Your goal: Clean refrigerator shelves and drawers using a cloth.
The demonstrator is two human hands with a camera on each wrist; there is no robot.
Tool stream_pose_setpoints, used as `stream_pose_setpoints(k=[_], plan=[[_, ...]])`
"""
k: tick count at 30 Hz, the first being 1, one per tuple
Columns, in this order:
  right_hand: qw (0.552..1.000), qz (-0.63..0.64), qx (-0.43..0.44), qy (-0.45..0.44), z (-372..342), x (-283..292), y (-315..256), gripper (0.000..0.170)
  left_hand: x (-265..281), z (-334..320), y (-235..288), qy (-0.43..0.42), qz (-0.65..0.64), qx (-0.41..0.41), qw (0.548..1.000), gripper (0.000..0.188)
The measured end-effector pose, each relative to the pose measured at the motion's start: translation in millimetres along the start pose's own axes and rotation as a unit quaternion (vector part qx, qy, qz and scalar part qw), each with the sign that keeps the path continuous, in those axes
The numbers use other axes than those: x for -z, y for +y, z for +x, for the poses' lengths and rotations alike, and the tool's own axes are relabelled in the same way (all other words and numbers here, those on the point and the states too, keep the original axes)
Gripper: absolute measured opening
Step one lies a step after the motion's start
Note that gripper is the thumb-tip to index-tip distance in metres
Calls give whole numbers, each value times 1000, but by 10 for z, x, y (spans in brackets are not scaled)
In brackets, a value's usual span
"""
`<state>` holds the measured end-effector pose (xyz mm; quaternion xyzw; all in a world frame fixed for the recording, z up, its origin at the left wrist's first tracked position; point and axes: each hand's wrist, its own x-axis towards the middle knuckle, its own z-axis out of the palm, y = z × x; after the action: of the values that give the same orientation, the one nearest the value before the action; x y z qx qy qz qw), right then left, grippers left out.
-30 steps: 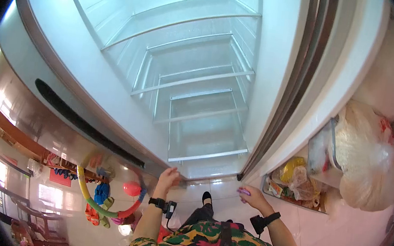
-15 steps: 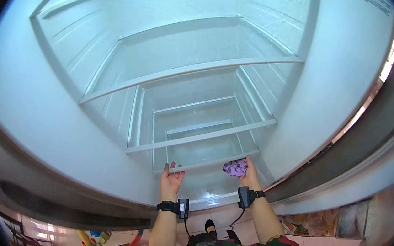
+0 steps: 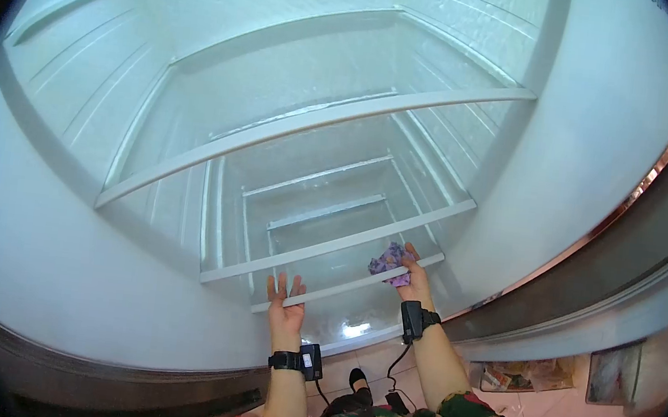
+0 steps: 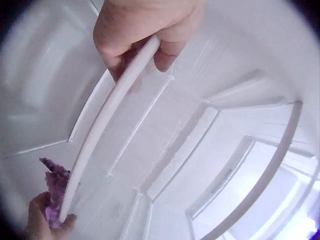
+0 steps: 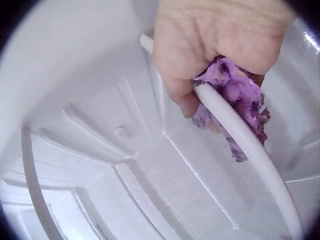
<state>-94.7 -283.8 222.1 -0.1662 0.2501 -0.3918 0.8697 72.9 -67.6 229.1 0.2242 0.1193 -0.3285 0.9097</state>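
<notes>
A low glass shelf with a white front edge [image 3: 342, 287] spans the inside of the refrigerator. The left hand [image 3: 286, 305] grips this edge near its left end; in the left wrist view the fingers of the left hand [image 4: 145, 35] lie on both sides of the white strip [image 4: 102, 117]. At the other end the right hand [image 3: 415, 276] grips the edge together with a crumpled purple cloth [image 3: 388, 263]. In the right wrist view the cloth [image 5: 235, 95] is bunched between the palm of the right hand [image 5: 215, 45] and the strip [image 5: 250, 145], thumb on the other side.
Two more shelves cross above, with front edges at the middle [image 3: 338, 244] and the top [image 3: 319, 117]. The refrigerator's side walls [image 3: 573, 177] flank the hands. At the lower right, door bins hold packages [image 3: 528, 375] above the pink tiled floor.
The person has leaned in toward the refrigerator. Both hands rose from outside it to the low shelf's edge, and the cloth, earlier mostly hidden in the right hand, now lies against that edge.
</notes>
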Motion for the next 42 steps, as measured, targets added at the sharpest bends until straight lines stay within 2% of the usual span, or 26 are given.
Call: stream_pose_setpoints(k=[8, 10, 14, 16, 22, 24, 27, 29, 31, 42], plan=[[999, -31, 10, -39, -36, -53, -100, 48, 0, -19, 27, 11, -10, 5, 1000, 44], [999, -23, 0, -28, -4, -19, -96, 48, -26, -50, 18, -15, 10, -6, 1000, 47], [1000, -13, 5, -27, 22, 29, -65, 48, -133, -131, 35, -6, 8, -2, 1000, 44], [999, -12, 5, -37, -25, 1, -91, 49, -119, -132, 38, -39, 6, -2, 999, 52], [998, -20, 7, -61, -163, -88, -195, 51, -201, -242, 10, -75, 68, -47, 994, 58], [998, -24, 7, -60, -213, -85, -220, 52, -276, -349, 28, -58, 60, -45, 996, 59], [999, -47, 15, -13, -311, -210, -250, 52, -239, -338, 54, -30, 73, -48, 996, 62], [998, -46, 15, -36, -231, -248, -238, 53, -261, -278, 81, -8, 98, -52, 994, 65], [999, -46, 4, -28, -233, -296, -251, 52, -379, -336, 117, -15, 100, -67, 993, 64], [996, -80, -12, -28, -325, -441, -339, 49, -399, -340, 205, -22, 60, -27, 998, 64]])
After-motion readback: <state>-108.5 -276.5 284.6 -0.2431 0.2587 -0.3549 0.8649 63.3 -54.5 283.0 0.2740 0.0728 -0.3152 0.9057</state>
